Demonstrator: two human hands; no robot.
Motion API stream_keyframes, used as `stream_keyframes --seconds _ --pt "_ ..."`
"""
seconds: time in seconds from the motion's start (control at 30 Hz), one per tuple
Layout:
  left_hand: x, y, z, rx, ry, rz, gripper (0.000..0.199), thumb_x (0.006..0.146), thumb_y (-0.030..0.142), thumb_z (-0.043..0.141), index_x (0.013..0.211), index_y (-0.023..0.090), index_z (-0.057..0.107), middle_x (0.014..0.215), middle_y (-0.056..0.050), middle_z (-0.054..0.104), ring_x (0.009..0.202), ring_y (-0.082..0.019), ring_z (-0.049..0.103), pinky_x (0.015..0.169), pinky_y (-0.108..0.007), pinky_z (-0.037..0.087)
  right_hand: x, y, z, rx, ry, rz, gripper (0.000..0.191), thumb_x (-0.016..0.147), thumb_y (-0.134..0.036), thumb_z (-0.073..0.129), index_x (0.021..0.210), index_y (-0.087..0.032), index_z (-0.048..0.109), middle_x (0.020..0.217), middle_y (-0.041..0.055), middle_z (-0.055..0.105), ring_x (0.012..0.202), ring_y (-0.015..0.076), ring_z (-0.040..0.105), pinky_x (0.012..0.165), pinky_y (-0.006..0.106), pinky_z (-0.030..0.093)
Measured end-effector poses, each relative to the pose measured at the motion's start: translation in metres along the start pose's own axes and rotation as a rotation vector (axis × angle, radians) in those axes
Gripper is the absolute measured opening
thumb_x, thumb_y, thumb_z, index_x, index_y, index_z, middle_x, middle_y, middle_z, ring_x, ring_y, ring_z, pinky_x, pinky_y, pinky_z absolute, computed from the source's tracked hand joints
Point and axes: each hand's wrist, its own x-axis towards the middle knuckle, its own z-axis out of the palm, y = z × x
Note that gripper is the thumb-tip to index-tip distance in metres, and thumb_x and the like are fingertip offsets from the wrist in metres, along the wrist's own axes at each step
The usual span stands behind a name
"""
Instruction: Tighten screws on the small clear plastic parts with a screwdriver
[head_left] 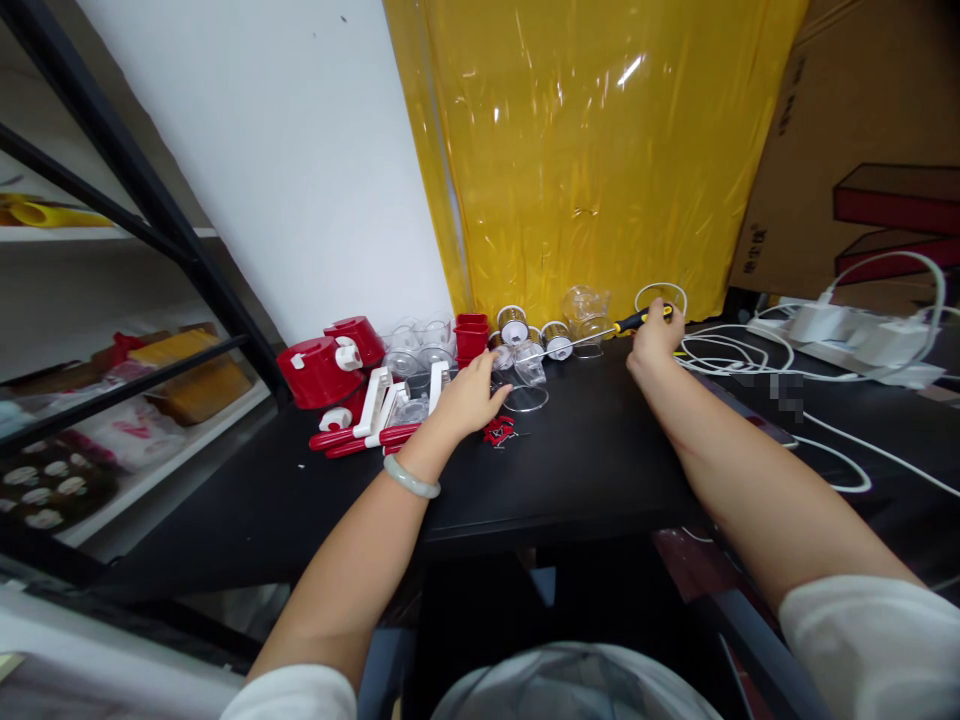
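My right hand [655, 337] is closed around the yellow-and-black handle of a screwdriver [636, 321], whose thin metal shaft runs left toward small clear cups [529, 362]. My left hand [471, 399] rests flat on the black table [592, 460], fingers stretched toward a clear ring [525, 399], holding nothing. A small red part [499, 431] lies just below that hand. White-and-red crank handles [375, 415] lie to its left.
Red lids [320, 371] and clear bowls [416, 345] crowd the table's far left. Small metal-banded jars [514, 323] stand by the yellow plastic sheet [592, 150]. White cables and a power strip [832, 335] lie at right. Black shelving [150, 240] stands left; cardboard boxes [862, 150] at far right.
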Motion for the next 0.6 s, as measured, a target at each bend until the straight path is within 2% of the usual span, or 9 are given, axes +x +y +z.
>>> stream_keyframes --seconds 0.07,0.2,0.33,0.4,0.5,0.6 --pt "0.000 0.000 0.000 0.002 -0.001 -0.003 0.056 0.104 0.032 0.057 0.152 0.009 0.042 0.155 -0.024 0.054 0.145 -0.036 0.054 0.121 -0.050 0.044 -0.004 -0.006 0.003 0.009 0.062 0.038 0.006 0.098 -0.025 0.047 0.098 -0.022 0.053 0.098 0.0035 0.064 0.094 0.0161 0.066 0.080 0.031 0.059" --pt "0.000 0.000 0.000 0.000 0.001 -0.002 0.057 0.104 0.031 0.058 0.152 0.007 0.042 0.155 -0.024 0.054 0.146 -0.036 0.052 0.122 -0.049 0.043 -0.012 -0.018 0.004 0.060 0.036 0.151 0.018 0.100 -0.019 0.031 0.098 -0.023 0.048 0.085 0.0020 0.067 0.072 0.0132 0.062 0.065 0.026 0.051" --pt "0.000 0.000 0.000 0.001 -0.002 -0.004 0.056 0.104 0.031 0.057 0.153 0.008 0.042 0.156 -0.024 0.053 0.147 -0.035 0.052 0.123 -0.048 0.042 -0.016 -0.023 0.003 0.078 0.019 0.200 0.023 0.101 -0.022 0.025 0.100 -0.024 0.048 0.084 0.0016 0.068 0.066 0.0130 0.059 0.055 0.023 0.045" --pt "0.000 0.000 0.000 0.004 -0.002 -0.005 0.056 0.104 0.032 0.057 0.153 0.008 0.042 0.156 -0.024 0.053 0.147 -0.035 0.052 0.123 -0.048 0.042 -0.015 -0.021 0.004 0.080 0.014 0.191 0.020 0.103 -0.027 0.029 0.103 -0.024 0.049 0.086 0.0009 0.067 0.069 0.0132 0.061 0.054 0.023 0.046" --pt "0.000 0.000 0.000 0.008 -0.002 -0.003 0.057 0.104 0.031 0.058 0.153 0.006 0.042 0.155 -0.025 0.053 0.148 -0.035 0.051 0.123 -0.048 0.041 -0.012 -0.013 0.006 0.069 0.031 0.117 0.012 0.103 -0.035 0.045 0.107 -0.025 0.050 0.092 -0.0004 0.063 0.075 0.0125 0.062 0.059 0.023 0.050" --pt "0.001 0.000 0.000 0.008 -0.001 -0.004 0.057 0.104 0.031 0.059 0.153 0.007 0.041 0.155 -0.025 0.054 0.147 -0.035 0.052 0.122 -0.049 0.043 -0.006 -0.004 0.005 0.066 0.009 0.058 0.021 0.097 -0.034 0.061 0.111 -0.024 0.050 0.098 -0.0009 0.060 0.076 0.0114 0.061 0.060 0.024 0.051"
